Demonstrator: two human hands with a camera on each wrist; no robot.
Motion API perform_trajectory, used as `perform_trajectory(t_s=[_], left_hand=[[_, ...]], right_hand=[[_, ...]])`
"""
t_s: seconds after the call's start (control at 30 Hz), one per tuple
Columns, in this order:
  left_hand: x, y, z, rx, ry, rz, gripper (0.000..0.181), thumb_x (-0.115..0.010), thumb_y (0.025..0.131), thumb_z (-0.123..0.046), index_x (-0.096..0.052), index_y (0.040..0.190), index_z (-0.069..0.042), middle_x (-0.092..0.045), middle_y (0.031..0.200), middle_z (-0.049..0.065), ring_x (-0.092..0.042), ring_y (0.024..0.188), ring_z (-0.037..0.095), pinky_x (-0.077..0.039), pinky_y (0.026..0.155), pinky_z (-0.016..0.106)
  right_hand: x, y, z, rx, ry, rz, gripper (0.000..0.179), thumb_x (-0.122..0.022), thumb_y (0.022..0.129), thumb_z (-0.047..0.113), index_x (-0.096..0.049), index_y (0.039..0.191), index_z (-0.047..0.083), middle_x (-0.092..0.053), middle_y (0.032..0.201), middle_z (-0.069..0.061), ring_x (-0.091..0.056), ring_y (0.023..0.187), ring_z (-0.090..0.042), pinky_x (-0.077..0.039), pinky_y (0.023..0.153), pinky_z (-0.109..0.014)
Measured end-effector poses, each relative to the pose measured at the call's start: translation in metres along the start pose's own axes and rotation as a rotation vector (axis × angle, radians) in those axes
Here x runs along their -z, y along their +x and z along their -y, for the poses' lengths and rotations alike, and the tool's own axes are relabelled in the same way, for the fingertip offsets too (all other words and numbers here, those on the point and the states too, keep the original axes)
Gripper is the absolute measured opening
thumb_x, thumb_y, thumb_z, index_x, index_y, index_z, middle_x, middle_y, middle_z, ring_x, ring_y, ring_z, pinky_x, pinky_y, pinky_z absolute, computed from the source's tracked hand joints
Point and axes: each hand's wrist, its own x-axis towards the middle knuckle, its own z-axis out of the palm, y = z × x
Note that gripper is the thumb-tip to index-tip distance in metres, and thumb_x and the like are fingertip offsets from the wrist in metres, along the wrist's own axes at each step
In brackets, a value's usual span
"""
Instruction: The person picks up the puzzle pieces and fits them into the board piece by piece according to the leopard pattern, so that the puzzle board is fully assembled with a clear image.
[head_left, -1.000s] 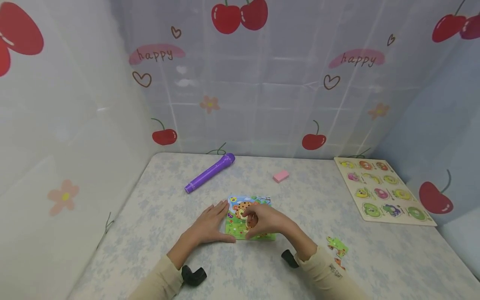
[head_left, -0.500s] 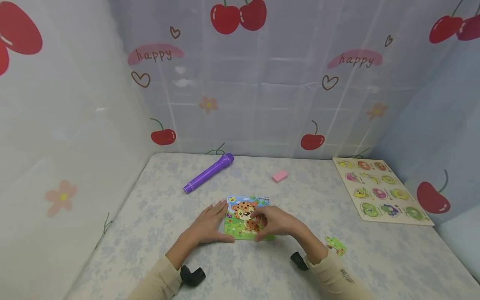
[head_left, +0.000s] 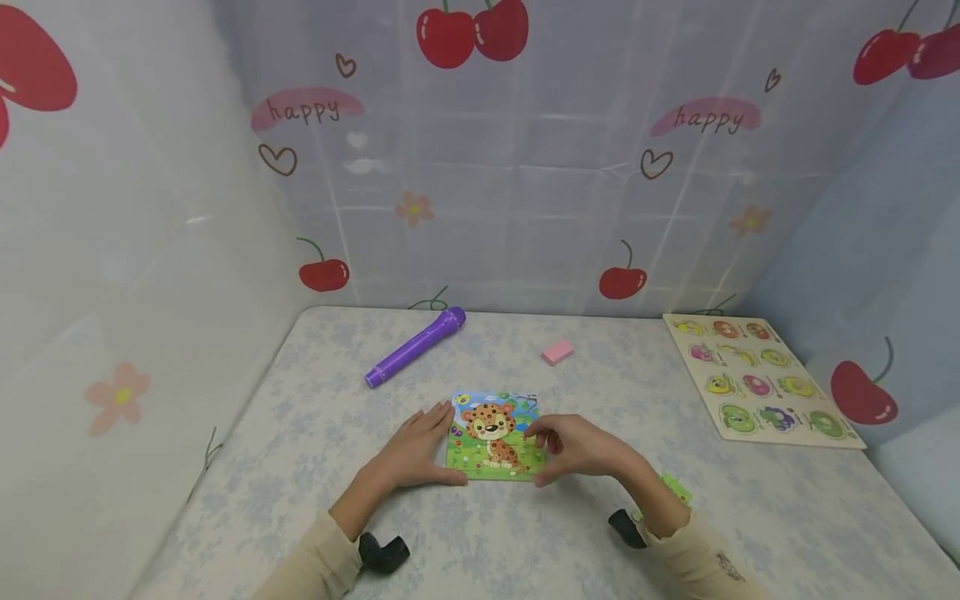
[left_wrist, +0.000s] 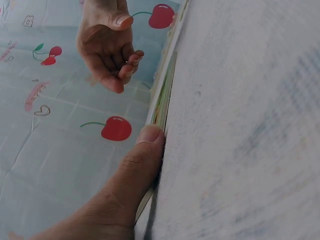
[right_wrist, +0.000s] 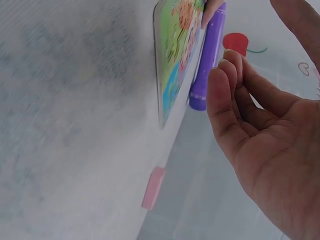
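Observation:
A small jigsaw puzzle (head_left: 491, 433) with a spotted leopard cub on grass lies flat on the table. My left hand (head_left: 412, 447) rests beside it, fingers along the left edge and thumb at the lower left corner; in the left wrist view the thumb (left_wrist: 142, 155) touches the puzzle's thin side. Just over the right edge hovers my right hand (head_left: 581, 447), its fingers loosely bent and the thumb apart. Nothing shows between those fingers in the right wrist view, where the hand (right_wrist: 270, 135) is off the board. Green puzzle pieces (head_left: 677, 488) lie partly hidden by the right forearm.
Behind the puzzle lie a purple toy microphone (head_left: 415, 348) and a pink block (head_left: 557, 352). A wooden fruit board (head_left: 761, 381) sits at the far right. Printed curtains (head_left: 480, 208) enclose the table's back and sides.
My right hand has moved right across the puzzle, uncovering the cub's face and body. Its forearm now covers part of the loose pieces. The left hand stays in place.

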Motion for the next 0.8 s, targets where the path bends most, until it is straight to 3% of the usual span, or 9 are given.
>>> perform_trajectory(t_s=[0.37,0.53,0.8], left_hand=[[-0.004,-0.001,0.000,-0.003,-0.017,0.010,0.118,-0.062,0.072,-0.078,-0.017,0.156,-0.007,-0.014,0.165,0.008,-0.015,0.152,0.025,-0.017,0.123,0.049],[-0.003,0.001,0.001,0.002,0.002,0.005,0.119,-0.061,0.072,-0.079,-0.017,0.156,-0.007,-0.014,0.165,0.008,-0.014,0.153,0.025,-0.015,0.124,0.048],[-0.001,0.002,0.002,0.001,0.007,-0.001,0.119,-0.062,0.072,-0.078,-0.017,0.156,-0.006,-0.014,0.164,0.008,-0.015,0.152,0.025,-0.016,0.124,0.048]], right_hand=[[0.016,-0.036,-0.017,-0.079,0.010,-0.012,0.064,-0.086,0.073,0.028,-0.059,0.126,0.003,-0.061,0.102,-0.007,-0.051,0.085,-0.015,-0.048,0.073,-0.028],[0.027,-0.055,-0.037,-0.052,0.046,-0.035,0.064,-0.085,0.075,0.026,-0.058,0.128,0.003,-0.061,0.106,-0.010,-0.051,0.086,-0.016,-0.050,0.079,-0.032],[0.041,-0.088,-0.063,-0.052,0.079,-0.049,0.064,-0.081,0.079,0.027,-0.055,0.131,0.001,-0.059,0.108,-0.010,-0.051,0.089,-0.022,-0.049,0.079,-0.027]])
